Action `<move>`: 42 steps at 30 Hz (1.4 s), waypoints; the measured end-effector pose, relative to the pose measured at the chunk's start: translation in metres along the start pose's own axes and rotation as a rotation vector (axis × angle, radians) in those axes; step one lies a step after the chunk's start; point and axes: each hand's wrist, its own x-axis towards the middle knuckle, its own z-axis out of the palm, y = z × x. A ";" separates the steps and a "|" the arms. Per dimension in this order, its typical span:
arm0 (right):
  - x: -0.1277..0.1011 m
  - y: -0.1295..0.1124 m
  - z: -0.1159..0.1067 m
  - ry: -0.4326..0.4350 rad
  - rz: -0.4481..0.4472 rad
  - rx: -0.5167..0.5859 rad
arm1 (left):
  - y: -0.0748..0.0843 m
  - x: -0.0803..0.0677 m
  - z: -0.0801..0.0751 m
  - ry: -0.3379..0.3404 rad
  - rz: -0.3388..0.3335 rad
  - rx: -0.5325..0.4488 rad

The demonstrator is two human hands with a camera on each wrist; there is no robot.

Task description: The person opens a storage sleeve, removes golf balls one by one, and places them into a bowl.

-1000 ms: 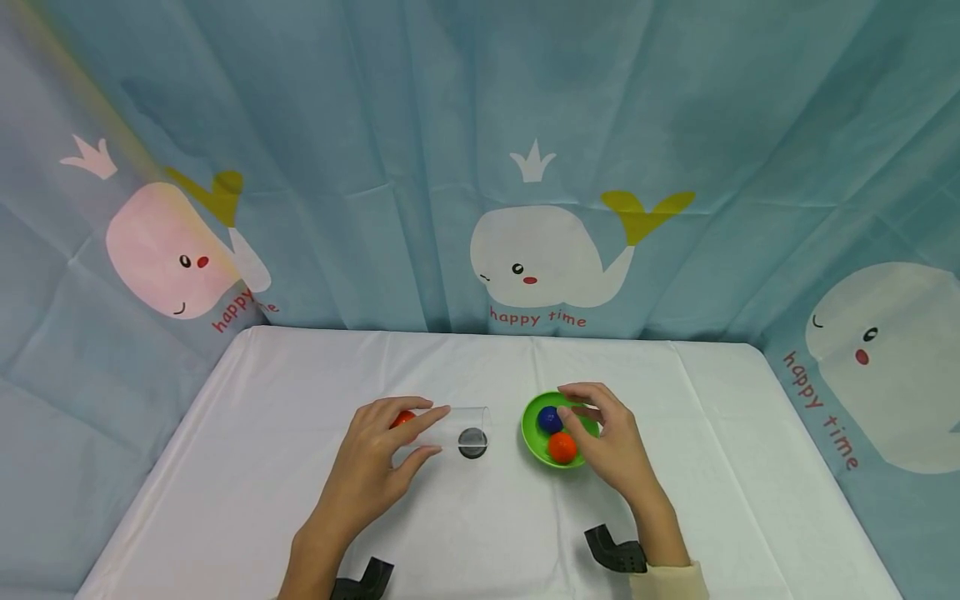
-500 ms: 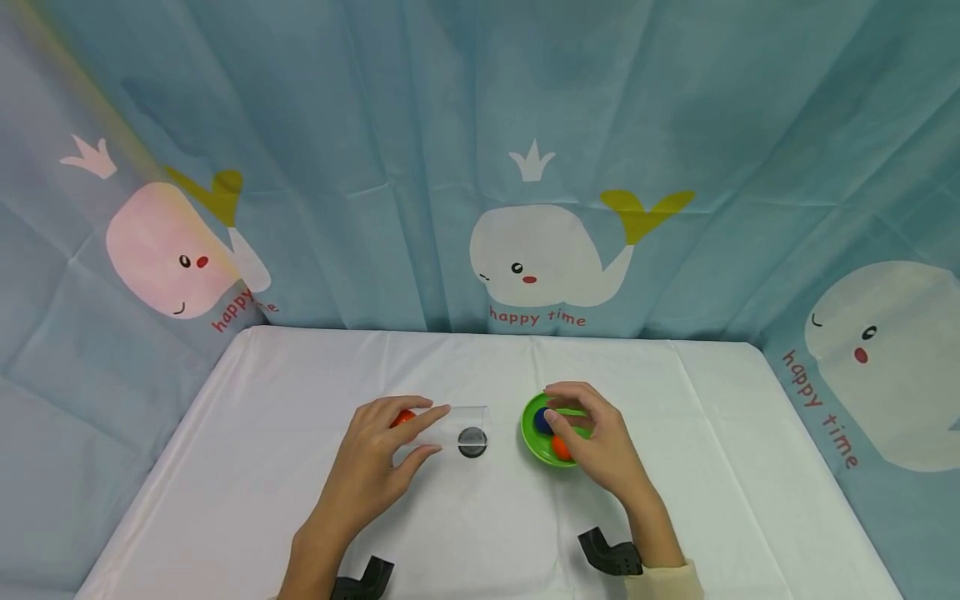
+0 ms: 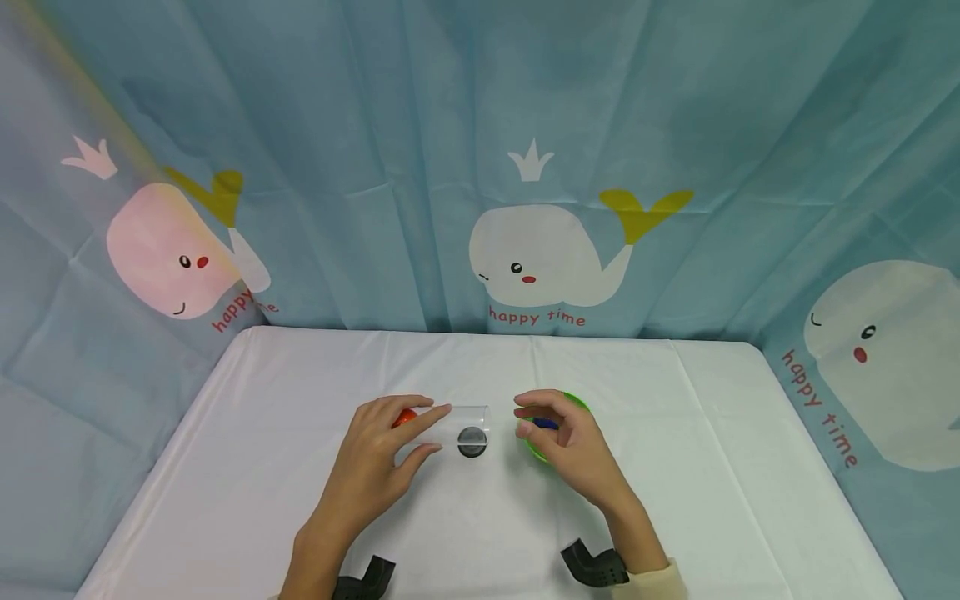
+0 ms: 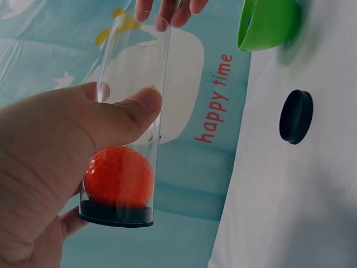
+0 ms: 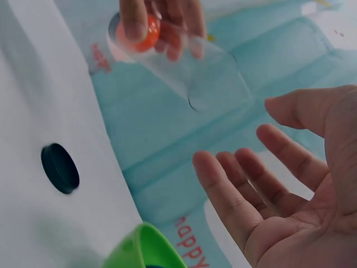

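Observation:
My left hand (image 3: 408,433) grips a clear plastic tube (image 3: 461,417), lying sideways just above the white table (image 3: 300,467). An orange ball (image 4: 118,176) sits at the tube's capped end under my thumb (image 4: 120,109). The tube's open mouth (image 5: 215,89) faces my right hand (image 3: 536,417). That hand hovers a few centimetres from it, fingers loosely spread and palm bare (image 5: 290,223). Behind it the green bowl (image 3: 576,402) is mostly hidden. A blue ball (image 3: 547,424) shows through the gap between the fingers.
A loose black cap (image 3: 472,442) lies on the table below the tube's mouth, also in the left wrist view (image 4: 295,117). A blue whale-print curtain (image 3: 525,167) surrounds the table on three sides.
My right hand has slid left from over the bowl to the tube's open end, covering the orange ball in the bowl. The left hand and tube have stayed still.

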 end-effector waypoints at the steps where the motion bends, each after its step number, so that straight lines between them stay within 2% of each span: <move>1: 0.000 0.000 0.002 -0.006 -0.001 0.014 | 0.000 0.000 0.000 -0.003 -0.006 0.002; 9: 0.002 -0.003 0.016 -0.035 0.022 0.110 | 0.000 0.000 0.000 0.006 0.004 0.025; 17: 0.002 -0.007 0.028 -0.032 0.084 0.049 | -0.002 0.001 0.000 0.036 0.045 0.055; 30: 0.004 -0.009 0.040 0.005 0.135 0.093 | -0.001 0.002 0.001 0.042 0.059 0.080; 42: 0.005 -0.010 0.042 0.019 0.178 0.123 | -0.001 0.003 0.002 0.044 0.066 0.101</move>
